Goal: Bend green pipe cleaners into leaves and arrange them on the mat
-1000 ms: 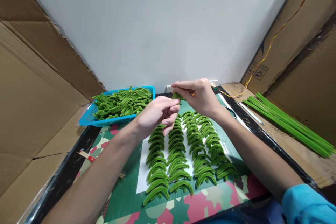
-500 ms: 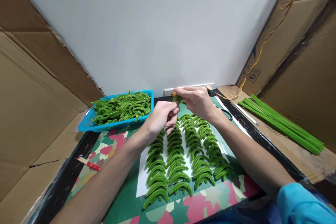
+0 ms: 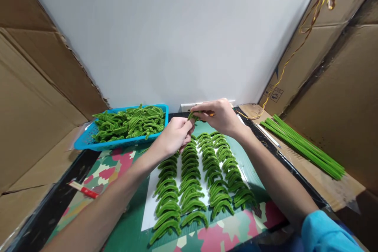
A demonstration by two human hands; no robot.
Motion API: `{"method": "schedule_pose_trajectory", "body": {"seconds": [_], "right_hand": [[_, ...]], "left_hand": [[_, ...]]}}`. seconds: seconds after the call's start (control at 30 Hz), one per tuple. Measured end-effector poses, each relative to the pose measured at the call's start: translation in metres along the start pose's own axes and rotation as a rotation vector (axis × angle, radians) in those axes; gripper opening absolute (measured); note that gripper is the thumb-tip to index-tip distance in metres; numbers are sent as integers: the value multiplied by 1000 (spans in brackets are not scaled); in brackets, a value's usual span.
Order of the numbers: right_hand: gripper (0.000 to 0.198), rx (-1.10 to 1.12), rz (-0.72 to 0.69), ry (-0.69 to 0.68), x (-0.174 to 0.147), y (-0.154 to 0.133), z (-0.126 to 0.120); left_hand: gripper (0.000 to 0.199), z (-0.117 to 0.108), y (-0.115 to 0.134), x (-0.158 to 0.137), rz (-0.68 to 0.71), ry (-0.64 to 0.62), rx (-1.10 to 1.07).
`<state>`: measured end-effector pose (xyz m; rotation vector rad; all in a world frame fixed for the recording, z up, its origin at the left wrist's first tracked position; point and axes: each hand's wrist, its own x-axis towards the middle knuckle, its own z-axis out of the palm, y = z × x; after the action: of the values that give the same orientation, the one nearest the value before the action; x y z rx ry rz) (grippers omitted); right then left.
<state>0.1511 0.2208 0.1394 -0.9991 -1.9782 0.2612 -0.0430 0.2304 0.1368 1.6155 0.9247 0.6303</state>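
Note:
Above the far end of the rows, my left hand (image 3: 176,133) pinches a bent green chenille-stem piece (image 3: 192,115) between thumb and fingers. My right hand (image 3: 221,115) closes on the same piece from the other side, its fingertips laid over the top. Much of the piece is hidden by my fingers. Below my hands, curved green chenille pieces (image 3: 192,196) lie in several overlapping columns on white paper (image 3: 148,216). A small orange bit shows behind my right fingers; what it is I cannot tell.
At the back left stands a blue basket (image 3: 121,143) heaped with similar green pieces. Long green chenille stems (image 3: 304,147) and a thin white stick (image 3: 269,136) lie on cardboard at right. A red-wrapped stick (image 3: 85,190) lies at left. Yellow wire (image 3: 283,73) hangs along the right cardboard wall.
The view has shifted slightly. My right fingers have come down over the green piece, which now sits lower and more covered. The scissors handle seen earlier by my right forearm is now hidden.

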Motion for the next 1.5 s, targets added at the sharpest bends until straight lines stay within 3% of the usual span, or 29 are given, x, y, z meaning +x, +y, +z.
{"method": "schedule_pose_trajectory", "body": {"seconds": [0.23,0.47,0.67,0.9,1.03,1.2,1.33,1.5], "right_hand": [[30,-96,-11,-100,2,-12,-14],[25,-100,-54,-155,1,-9,-17],[24,-119,-53,-131,1,-11,-15],[23,-94,-31,-75,2,-8,-18],[20,-63,6,-77,1,-6,-24],[28,1,-16,-190,-1,-8,-30],[29,48,9,-208,-1,-8,-28],[23,-17,38,-116,1,2,-21]], "left_hand": [[51,3,-2,-2,70,24,136],[53,-1,7,-4,96,111,438],[57,-7,11,-2,-24,-52,162],[50,-12,11,-3,98,-62,192],[42,-14,14,-4,126,-12,245],[40,-17,14,-4,139,45,270],[41,-18,13,-5,231,122,484],[34,-13,13,-7,274,196,711]]}}
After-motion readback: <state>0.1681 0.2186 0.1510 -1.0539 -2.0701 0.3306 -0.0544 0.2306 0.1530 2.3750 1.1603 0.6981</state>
